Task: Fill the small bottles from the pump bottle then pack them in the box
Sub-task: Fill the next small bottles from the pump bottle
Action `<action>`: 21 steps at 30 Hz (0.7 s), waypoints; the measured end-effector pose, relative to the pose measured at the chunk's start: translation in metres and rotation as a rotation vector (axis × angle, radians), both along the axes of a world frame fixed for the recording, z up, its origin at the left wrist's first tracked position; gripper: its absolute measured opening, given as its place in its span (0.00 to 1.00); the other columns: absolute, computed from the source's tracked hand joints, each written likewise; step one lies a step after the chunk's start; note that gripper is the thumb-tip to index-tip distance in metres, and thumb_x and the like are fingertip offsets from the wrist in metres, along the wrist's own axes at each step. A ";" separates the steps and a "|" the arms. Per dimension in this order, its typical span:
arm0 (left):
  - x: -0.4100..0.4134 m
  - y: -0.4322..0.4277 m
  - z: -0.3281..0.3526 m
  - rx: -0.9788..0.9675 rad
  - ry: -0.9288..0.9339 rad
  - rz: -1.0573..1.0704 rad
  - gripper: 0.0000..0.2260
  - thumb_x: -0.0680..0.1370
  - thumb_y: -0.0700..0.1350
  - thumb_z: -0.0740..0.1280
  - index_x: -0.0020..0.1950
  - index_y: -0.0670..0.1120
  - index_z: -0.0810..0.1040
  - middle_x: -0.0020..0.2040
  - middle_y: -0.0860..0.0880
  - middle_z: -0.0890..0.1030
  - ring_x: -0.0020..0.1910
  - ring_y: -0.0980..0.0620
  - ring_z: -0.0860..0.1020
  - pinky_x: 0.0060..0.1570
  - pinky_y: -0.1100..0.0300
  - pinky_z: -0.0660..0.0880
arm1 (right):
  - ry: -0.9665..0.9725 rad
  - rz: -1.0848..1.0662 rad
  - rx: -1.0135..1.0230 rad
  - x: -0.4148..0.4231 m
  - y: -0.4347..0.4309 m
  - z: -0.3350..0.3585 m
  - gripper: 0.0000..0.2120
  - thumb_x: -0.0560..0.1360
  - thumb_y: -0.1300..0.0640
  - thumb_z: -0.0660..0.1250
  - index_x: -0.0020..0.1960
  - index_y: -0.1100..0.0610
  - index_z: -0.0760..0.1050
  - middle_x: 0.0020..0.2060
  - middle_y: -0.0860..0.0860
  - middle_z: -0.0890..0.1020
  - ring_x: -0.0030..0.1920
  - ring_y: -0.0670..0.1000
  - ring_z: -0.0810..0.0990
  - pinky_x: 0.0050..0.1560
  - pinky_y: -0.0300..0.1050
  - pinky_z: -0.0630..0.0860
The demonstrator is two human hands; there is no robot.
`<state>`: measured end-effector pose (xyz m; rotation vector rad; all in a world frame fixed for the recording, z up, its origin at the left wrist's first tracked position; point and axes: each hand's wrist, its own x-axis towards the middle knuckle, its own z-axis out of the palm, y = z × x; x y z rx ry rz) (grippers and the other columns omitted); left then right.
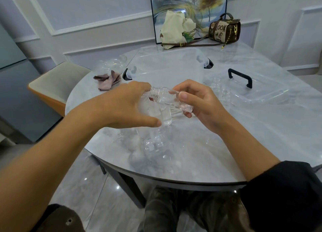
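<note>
Right hand (203,104) grasps small bottle (166,97), long axis near level, with its threaded neck pointing toward left hand (122,108). Left hand clasps pump bottle (153,144) at its top, just below that grip.

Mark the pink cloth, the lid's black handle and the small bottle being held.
pink cloth (108,81), head view, crumpled middle.
black handle (241,75), head view, middle of the bar.
small bottle (163,96), head view, clear shoulder beside the threaded neck.

A home dining room: a marble table (244,127) with a chair (57,81), a painting (188,8) against panelled wall, handbag (224,29) at the far edge.
</note>
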<state>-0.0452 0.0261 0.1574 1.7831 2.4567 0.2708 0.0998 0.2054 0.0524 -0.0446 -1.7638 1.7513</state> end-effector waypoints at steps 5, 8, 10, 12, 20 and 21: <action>0.004 0.001 0.004 -0.002 0.022 -0.008 0.25 0.66 0.65 0.80 0.53 0.53 0.77 0.46 0.58 0.79 0.43 0.59 0.76 0.40 0.58 0.71 | -0.005 0.009 -0.001 -0.001 0.000 0.000 0.18 0.74 0.46 0.73 0.56 0.59 0.81 0.44 0.58 0.77 0.41 0.58 0.71 0.34 0.45 0.71; 0.010 0.002 0.011 -0.002 0.054 0.017 0.24 0.62 0.65 0.82 0.44 0.57 0.72 0.40 0.60 0.75 0.37 0.63 0.74 0.34 0.66 0.64 | -0.007 0.029 -0.011 -0.001 0.000 -0.001 0.17 0.74 0.47 0.73 0.56 0.58 0.81 0.46 0.61 0.76 0.41 0.59 0.72 0.34 0.46 0.72; 0.013 0.002 0.015 -0.006 0.061 0.036 0.26 0.60 0.66 0.83 0.41 0.57 0.71 0.38 0.60 0.75 0.35 0.63 0.73 0.33 0.65 0.64 | -0.015 0.043 -0.012 -0.002 -0.001 -0.001 0.18 0.74 0.47 0.73 0.56 0.58 0.81 0.47 0.61 0.77 0.41 0.59 0.73 0.35 0.48 0.73; 0.015 0.003 0.018 -0.025 0.088 0.043 0.28 0.57 0.68 0.83 0.42 0.55 0.72 0.40 0.59 0.77 0.38 0.61 0.75 0.35 0.62 0.66 | -0.014 0.052 -0.019 -0.002 0.000 -0.001 0.17 0.74 0.47 0.73 0.56 0.58 0.81 0.48 0.62 0.78 0.41 0.59 0.74 0.36 0.49 0.75; 0.015 0.007 0.027 -0.078 0.129 0.067 0.29 0.54 0.70 0.82 0.41 0.55 0.75 0.38 0.55 0.80 0.38 0.56 0.78 0.36 0.58 0.71 | -0.006 0.056 -0.025 -0.002 0.001 -0.002 0.20 0.74 0.47 0.74 0.58 0.60 0.81 0.49 0.65 0.78 0.41 0.56 0.77 0.36 0.49 0.76; 0.016 0.008 0.028 -0.081 0.128 0.069 0.28 0.55 0.69 0.83 0.40 0.55 0.74 0.37 0.54 0.79 0.36 0.56 0.77 0.35 0.59 0.68 | -0.005 0.056 -0.020 -0.002 0.001 -0.002 0.20 0.74 0.47 0.73 0.58 0.61 0.81 0.49 0.66 0.78 0.41 0.55 0.77 0.36 0.49 0.76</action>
